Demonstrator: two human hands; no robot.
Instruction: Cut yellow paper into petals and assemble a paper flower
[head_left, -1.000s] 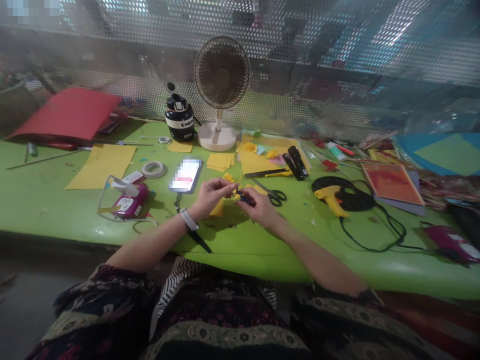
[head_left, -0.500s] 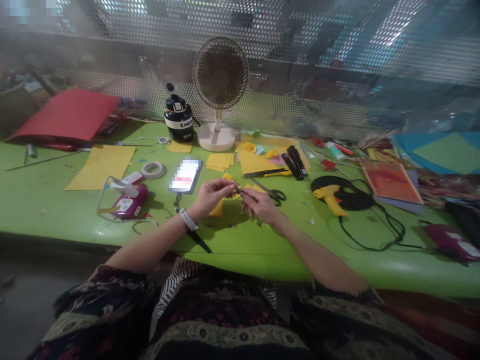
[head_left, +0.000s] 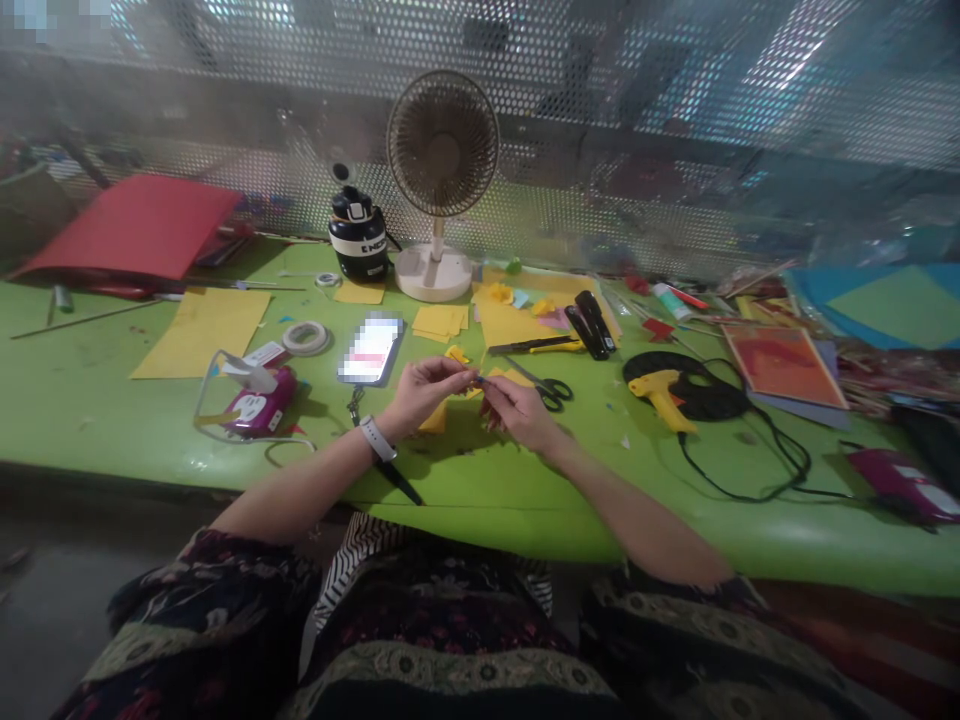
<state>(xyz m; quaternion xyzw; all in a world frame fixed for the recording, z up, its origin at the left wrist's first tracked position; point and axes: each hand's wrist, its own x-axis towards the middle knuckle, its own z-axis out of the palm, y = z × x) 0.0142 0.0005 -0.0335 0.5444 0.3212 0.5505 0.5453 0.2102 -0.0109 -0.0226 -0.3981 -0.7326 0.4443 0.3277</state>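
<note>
Head view: over the middle of a green counter (head_left: 480, 490), two bare hands met fingertip to fingertip around a tiny dark piece (head_left: 479, 380). It was right between the tips, with the left hand (head_left: 426, 398) at nine o'clock and the right hand (head_left: 525, 415) at four; the thumb and forefinger of each were pinched on it. At eleven o'clock, just past the left fingers, was a yellow scrap (head_left: 457, 354); whether it was held or lay loose could not be told. A yellow paper piece (head_left: 435, 416) at eight o'clock was partly covered by the left hand. At three o'clock, black-handled scissors (head_left: 555, 394) lay near the right hand. The fingers hid most of the dark piece, too small to identify. Between nine and ten, the phone (head_left: 371, 348) had a pixelated screen. Far toward three, a blue sheet (head_left: 840, 284) was cut off by the right edge.
</note>
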